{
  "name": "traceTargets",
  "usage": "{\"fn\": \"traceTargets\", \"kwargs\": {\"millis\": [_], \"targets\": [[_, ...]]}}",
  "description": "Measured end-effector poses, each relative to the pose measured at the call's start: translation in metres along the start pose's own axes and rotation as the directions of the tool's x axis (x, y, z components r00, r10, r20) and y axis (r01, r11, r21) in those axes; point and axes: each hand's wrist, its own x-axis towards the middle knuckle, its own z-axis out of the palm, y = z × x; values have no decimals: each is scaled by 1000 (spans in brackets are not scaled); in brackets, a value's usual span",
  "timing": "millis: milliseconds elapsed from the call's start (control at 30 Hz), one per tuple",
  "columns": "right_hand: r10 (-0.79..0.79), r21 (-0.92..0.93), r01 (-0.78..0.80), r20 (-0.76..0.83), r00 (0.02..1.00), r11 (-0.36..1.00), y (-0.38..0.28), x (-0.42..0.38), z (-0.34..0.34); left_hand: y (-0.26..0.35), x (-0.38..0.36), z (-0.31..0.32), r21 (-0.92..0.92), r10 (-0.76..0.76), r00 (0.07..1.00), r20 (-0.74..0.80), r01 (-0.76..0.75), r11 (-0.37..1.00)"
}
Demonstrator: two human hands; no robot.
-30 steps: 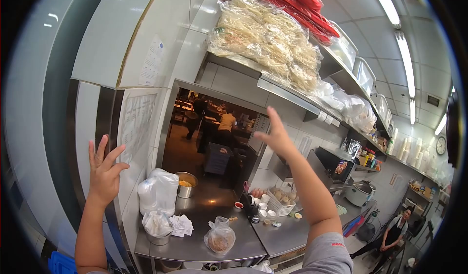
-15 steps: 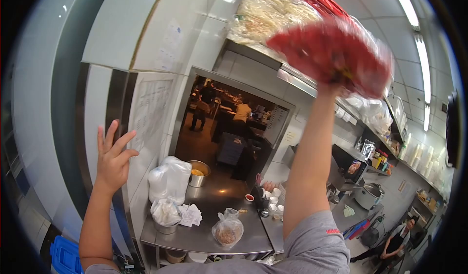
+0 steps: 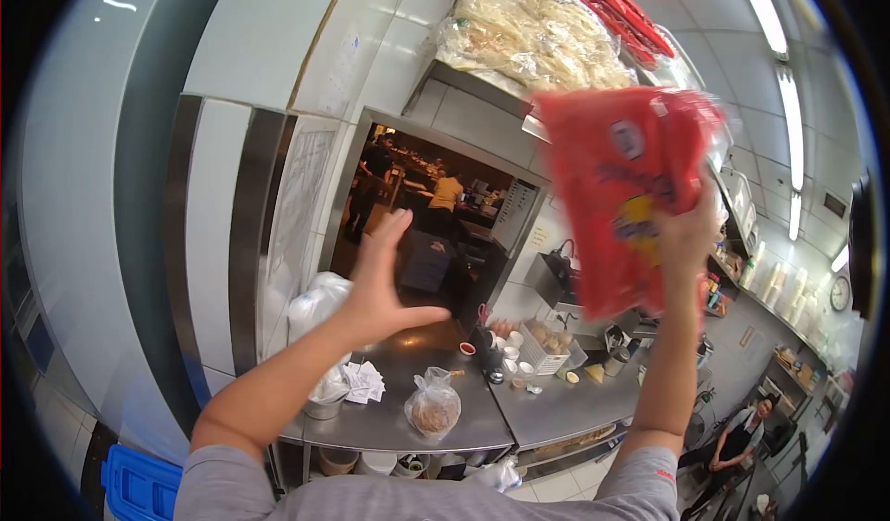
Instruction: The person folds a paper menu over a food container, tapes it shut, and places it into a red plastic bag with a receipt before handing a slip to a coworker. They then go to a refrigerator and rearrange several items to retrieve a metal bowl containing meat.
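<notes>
A red printed plastic packet (image 3: pixel 607 196), blurred by motion, hangs in the air at the right, with my right hand (image 3: pixel 688 234) closed on its right edge. My left hand (image 3: pixel 382 285) is raised over the counter, fingers apart, thumb stretched toward the right, nothing in it. Above the packet, a high shelf (image 3: pixel 482 90) carries clear bags of pale contents (image 3: pixel 528 30) and more red packets (image 3: pixel 603 6). On the steel counter (image 3: pixel 389 428) below lies a tied clear bag of brownish food (image 3: pixel 433 405).
A serving opening (image 3: pixel 422 271) shows two people in the room beyond. White cups (image 3: pixel 510 359), a white basket (image 3: pixel 547 349) and a red sauce dish (image 3: pixel 466 348) stand on the counter. One person sits (image 3: pixel 737 442) at lower right. A blue bin (image 3: pixel 139 484) is at lower left.
The red packet has come down from the shelf in my right hand and now hangs lower, its printed face showing. My left hand has moved right, away from the wall, toward the middle.
</notes>
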Motion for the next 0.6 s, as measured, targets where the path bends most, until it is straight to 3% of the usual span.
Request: {"fn": "traceTargets", "kwargs": {"millis": [33, 67, 133, 167, 200, 233, 333, 367, 433, 467, 500, 533, 567, 600], "targets": [[93, 82, -105, 133, 987, 991, -20, -16, 5, -7, 9, 30, -317, -153, 987, 48, 160, 935], [173, 148, -218, 269, 947, 965, -40, -31, 7, -4, 17, 50, -453, -224, 967, 121, 254, 854], [55, 333, -250, 499, 865, 909, -79, -57, 6, 33, 34, 60, -769, -216, 972, 88, 204, 605], [71, 325, -258, 492, 868, 910, -78, -58, 2, 43, 44, 45, -868, -274, 960, 58, 184, 461], [113, 562, -474, 558, 822, 678, -71, -60, -1, 47, 58, 18, -896, -369, 889, 269, 372, 243], [117, 699, -626, 630, 768, 344, -63, -62, -3, 46, 68, 4, -903, -325, 892, 314, 386, 187], [107, 407, -899, 913, 394, -163, -22, -105, 16, 42, 103, -7, -909, -240, 896, 372, 404, 99], [107, 406, -900, 913, 393, -162, -25, -106, 15, 40, 116, -9, -884, -183, 890, 419, 445, 143], [327, 533, -841, 814, 480, -92, -37, -104, 9, 36, 145, -15, -843, -137, 891, 432, 453, 291], [527, 589, -788, 620, 581, 176, -44, -85, -6, 34, 157, -18, -820, -150, 906, 395, 422, 387], [599, 519, -748, 463, 653, 413, -28, -67, -21, 29, 167, -17, -751, -241, 943, 229, 329, 573], [608, 635, -630, 301, 734, 447, -11, -51, -38, 24, 175, -28, -548, -294, 935, 198, 355, 758], [540, 668, -447, 79, 838, 596, 1, -37, -67, 25, 169, -41, -327, -163, 984, 70, 177, 928], [459, 576, -278, -193, 867, 768, -2, -29, -96, 28, 158, -56, -59, 5, 1000, -27, -6, 998]]}}
